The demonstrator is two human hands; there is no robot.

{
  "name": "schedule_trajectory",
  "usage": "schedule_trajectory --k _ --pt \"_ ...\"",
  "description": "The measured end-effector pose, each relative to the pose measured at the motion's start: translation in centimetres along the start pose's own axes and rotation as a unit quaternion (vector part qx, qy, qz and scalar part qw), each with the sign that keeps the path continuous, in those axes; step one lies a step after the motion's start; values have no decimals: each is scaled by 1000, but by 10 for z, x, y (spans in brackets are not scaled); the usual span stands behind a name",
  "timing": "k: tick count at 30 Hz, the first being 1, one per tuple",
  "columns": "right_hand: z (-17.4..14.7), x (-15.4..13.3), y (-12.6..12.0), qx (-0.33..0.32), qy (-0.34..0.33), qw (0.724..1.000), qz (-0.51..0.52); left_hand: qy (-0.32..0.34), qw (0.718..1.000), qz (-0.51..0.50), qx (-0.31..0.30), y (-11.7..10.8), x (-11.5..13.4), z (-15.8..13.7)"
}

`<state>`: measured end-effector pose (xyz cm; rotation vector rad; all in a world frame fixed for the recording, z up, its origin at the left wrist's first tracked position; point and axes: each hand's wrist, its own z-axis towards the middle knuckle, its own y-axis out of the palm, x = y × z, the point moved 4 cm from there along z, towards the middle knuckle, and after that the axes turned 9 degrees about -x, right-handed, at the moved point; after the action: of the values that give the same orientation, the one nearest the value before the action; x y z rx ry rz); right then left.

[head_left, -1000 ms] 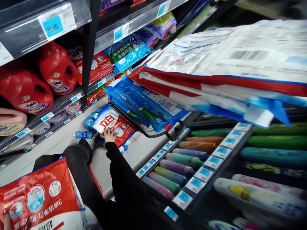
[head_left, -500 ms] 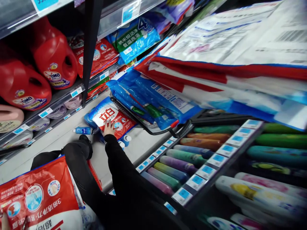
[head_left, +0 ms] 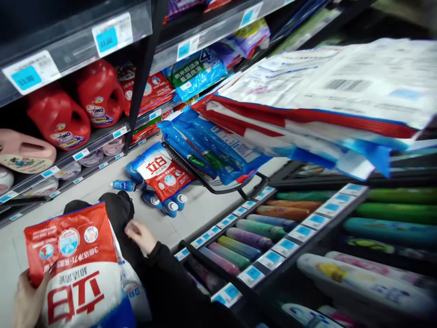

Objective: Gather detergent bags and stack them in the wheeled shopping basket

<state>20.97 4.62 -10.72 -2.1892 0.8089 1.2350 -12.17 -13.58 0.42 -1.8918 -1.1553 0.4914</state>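
Note:
My left hand (head_left: pixel 29 291) grips the left side of a red, white and blue bag of laundry powder (head_left: pixel 73 264), its print upside down. My right hand (head_left: pixel 141 235) hovers between that bag and the floor, fingers loosely bent and nothing visible in them. A second laundry powder bag (head_left: pixel 167 175) of the same look lies on the floor, atop several blue bottles with white caps (head_left: pixel 172 207). One small blue bottle (head_left: pixel 123 185) rests on its side beside them. Under the held bag, part of another printed package (head_left: pixel 134 296) shows.
A basket (head_left: pixel 218 187) holding blue packages (head_left: pixel 218 150) stands past the floor bag. Large white-backed bags (head_left: pixel 341 86) jut out at upper right. Shelves with red detergent jugs (head_left: pixel 100 98) line the left; a price-tagged rack of bottles (head_left: pixel 252 239) fills the right.
My right hand has left the floor bag and drawn back toward me. The bag in my left hand has come up further into view. The camera view has shifted slightly.

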Motion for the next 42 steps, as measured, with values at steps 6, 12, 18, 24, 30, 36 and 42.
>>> schedule_trajectory --k 6,12,18,24,30,36,42 --pt "-36 -56 64 13 11 979 -201 27 998 19 -61 -15 10 -11" --pt "-41 -56 76 106 -6 965 -238 107 982 -152 -27 -15 -8 -16" --pt "-53 -56 74 159 -71 976 -132 135 823 -497 -238 6 -10 -29" --pt "-48 -54 72 106 -55 976 -185 146 741 -568 -328 8 -4 -39" --pt "-39 -48 66 92 8 970 -223 190 713 -598 -312 -13 24 -66" --pt "-52 -79 61 133 -32 991 -4 386 728 -501 -265 -88 53 -110" --pt "-58 -172 50 -267 -8 904 334 655 727 -206 -7 -170 85 -149"
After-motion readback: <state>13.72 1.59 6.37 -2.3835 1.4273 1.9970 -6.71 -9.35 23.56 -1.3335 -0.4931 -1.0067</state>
